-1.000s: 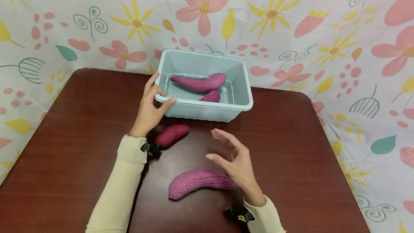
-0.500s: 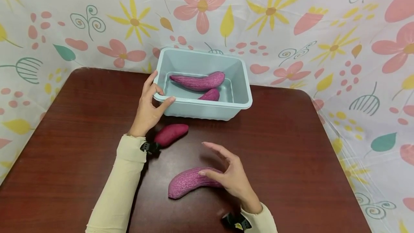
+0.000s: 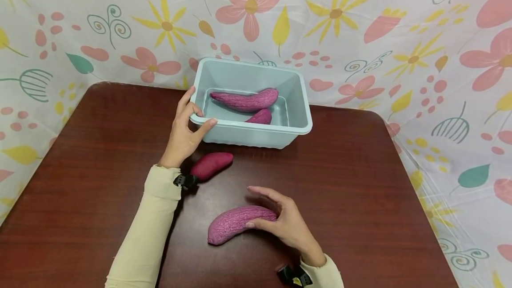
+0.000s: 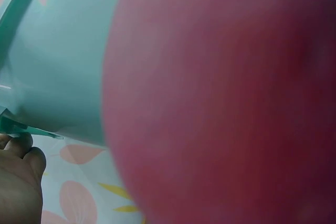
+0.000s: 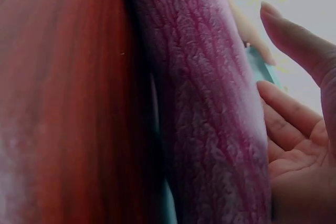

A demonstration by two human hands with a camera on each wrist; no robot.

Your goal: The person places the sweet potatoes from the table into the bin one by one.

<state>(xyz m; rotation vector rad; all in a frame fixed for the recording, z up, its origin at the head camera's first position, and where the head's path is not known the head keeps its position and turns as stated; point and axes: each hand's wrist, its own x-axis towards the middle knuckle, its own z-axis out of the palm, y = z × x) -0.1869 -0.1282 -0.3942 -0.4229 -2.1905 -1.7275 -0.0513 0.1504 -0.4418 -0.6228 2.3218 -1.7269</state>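
Note:
My left hand (image 3: 184, 134) grips the near left corner of a light blue plastic bin (image 3: 248, 134), thumb on the front rim and other fingers over the left side. Two wrinkled purple eggplants lie inside: a long one (image 3: 248, 101) and one (image 3: 261, 117) partly hidden by the front wall. My right hand (image 3: 289, 223) is around the right end of a curved wrinkled eggplant (image 3: 230, 226) on the table. Its thumb lies over the near side, and its forefinger stretches beyond the far side. In the right wrist view the thumb stands away from the eggplant (image 5: 202, 93).
A smooth red-purple sweet potato (image 3: 212, 166) lies beside my left wrist, filling much of the left wrist view as a blurred shape (image 4: 226, 103). The dark wooden table (image 3: 352, 190) ends at a flower-printed cloth (image 3: 340, 61) behind the bin.
My right hand has come down and toward me from above the eggplant to around its right end. The left hand stays on the bin's corner.

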